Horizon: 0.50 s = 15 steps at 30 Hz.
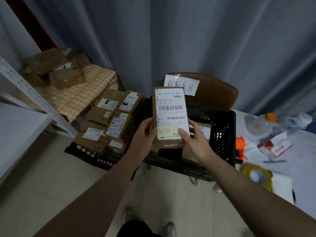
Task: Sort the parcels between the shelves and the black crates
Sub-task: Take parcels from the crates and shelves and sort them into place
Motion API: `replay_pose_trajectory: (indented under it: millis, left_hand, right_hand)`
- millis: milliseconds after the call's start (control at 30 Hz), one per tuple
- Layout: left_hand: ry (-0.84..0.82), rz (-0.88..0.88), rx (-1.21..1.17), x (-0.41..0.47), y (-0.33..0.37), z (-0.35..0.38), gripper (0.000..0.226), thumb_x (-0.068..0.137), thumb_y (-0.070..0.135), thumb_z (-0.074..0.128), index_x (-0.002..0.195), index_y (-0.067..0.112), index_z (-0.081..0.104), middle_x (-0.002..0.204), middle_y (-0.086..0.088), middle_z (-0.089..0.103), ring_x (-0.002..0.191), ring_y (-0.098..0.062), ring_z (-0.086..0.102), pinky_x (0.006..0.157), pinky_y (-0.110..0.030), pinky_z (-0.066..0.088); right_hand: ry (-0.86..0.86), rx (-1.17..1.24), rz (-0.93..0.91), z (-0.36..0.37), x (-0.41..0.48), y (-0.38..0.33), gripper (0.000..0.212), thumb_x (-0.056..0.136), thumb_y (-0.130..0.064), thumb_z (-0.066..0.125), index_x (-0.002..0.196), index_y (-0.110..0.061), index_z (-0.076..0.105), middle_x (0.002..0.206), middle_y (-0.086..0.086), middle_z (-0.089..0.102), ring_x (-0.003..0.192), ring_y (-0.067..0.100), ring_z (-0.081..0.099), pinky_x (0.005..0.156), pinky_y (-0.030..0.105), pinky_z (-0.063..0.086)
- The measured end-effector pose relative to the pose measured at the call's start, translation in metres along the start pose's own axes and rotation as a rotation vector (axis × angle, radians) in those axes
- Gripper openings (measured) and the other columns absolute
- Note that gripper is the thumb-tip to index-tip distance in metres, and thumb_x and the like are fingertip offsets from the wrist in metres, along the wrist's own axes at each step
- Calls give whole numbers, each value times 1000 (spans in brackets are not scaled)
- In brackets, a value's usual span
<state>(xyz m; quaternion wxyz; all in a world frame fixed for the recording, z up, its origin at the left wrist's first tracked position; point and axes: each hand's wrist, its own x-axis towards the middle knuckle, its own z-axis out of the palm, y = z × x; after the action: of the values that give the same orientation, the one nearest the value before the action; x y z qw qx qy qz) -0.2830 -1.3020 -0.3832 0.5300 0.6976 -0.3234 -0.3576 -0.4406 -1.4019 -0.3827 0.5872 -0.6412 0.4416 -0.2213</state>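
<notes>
Both hands hold a brown cardboard parcel (170, 106) upright, its white shipping label and a yellow handwritten note facing me. My left hand (145, 134) grips its lower left edge. My right hand (193, 139) grips the lower right corner, thumb on the label. The parcel hangs over a black crate (222, 134) that stands on a brown chair and holds at least one more parcel. A second black crate (92, 155) to the left on the floor is full of several labelled parcels (112, 120).
A white metal shelf (25, 93) stands at the left. More brown parcels (56, 69) lie on a checked cloth behind it. A paper sign (181, 85) is taped to the chair back. The white table (290, 151) at right carries a tape roll (256, 173), bottle and papers.
</notes>
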Motion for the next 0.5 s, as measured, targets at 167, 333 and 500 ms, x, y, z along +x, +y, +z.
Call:
replay_pose_trajectory:
  millis: [167,333,500]
  left_hand:
    - [-93,-89,43,38,-7,16,54,99,15,48,148,26,27,142,6,46,127,-12,48,103,-35,45]
    - [-155,-70,167,98,-21,16,48,101,13,40,147,25,30,141,6,46,123,-8,46,93,-20,45]
    - [-259,-134,264,162,-48,18,56,98,16,49,148,27,27,140,1,47,124,-16,49,87,-20,48]
  right_hand:
    - [-127,-93,168,-24,55,11,66,89,-29,66,144,-26,31,122,-3,59,107,16,59,100,43,48]
    - [-234,-117,316,-30,122,23,66,87,-17,68,139,-29,30,104,-9,64,106,20,61,99,46,47]
    - [-223,-18,396,-12,176,44,42,93,-9,59,126,-27,42,113,-4,63,97,13,63,70,26,55]
